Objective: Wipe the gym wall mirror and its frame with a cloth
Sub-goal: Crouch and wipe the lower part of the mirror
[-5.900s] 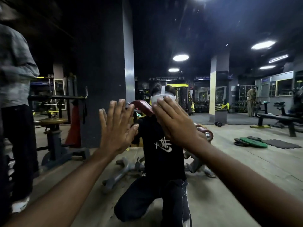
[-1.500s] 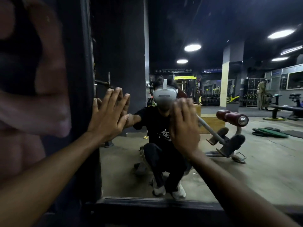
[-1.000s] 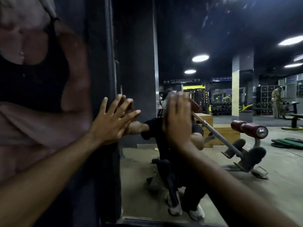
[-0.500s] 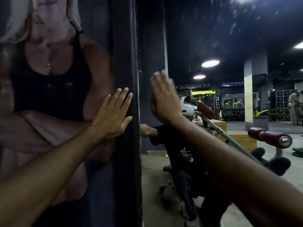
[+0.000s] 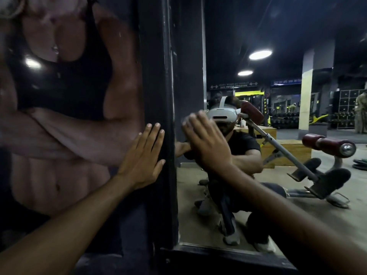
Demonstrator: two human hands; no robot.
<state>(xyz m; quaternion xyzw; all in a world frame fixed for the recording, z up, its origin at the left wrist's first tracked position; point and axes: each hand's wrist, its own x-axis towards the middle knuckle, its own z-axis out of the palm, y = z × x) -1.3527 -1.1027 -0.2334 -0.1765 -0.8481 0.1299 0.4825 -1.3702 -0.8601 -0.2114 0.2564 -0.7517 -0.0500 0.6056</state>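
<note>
The wall mirror (image 5: 278, 185) fills the right half of the view and reflects the gym and a crouching person in a headset. Its black frame (image 5: 158, 96) runs upright down the middle and along the bottom edge. My left hand (image 5: 143, 157) lies flat with straight fingers on the frame's left side, at the edge of a wall poster. My right hand (image 5: 204, 141) is held flat with straight fingers against the glass, just right of the frame. No cloth shows in either hand.
A large poster (image 5: 65, 116) of a person in a black top covers the wall left of the frame. In the mirror I see a red-padded bench (image 5: 317, 155), a wooden box (image 5: 286, 147), a pillar (image 5: 306, 100) and ceiling lights.
My right hand has dropped lower on the glass since half a second ago. The left hand stays on the frame's left side. Over the earlier frames the view swung left toward the frame.
</note>
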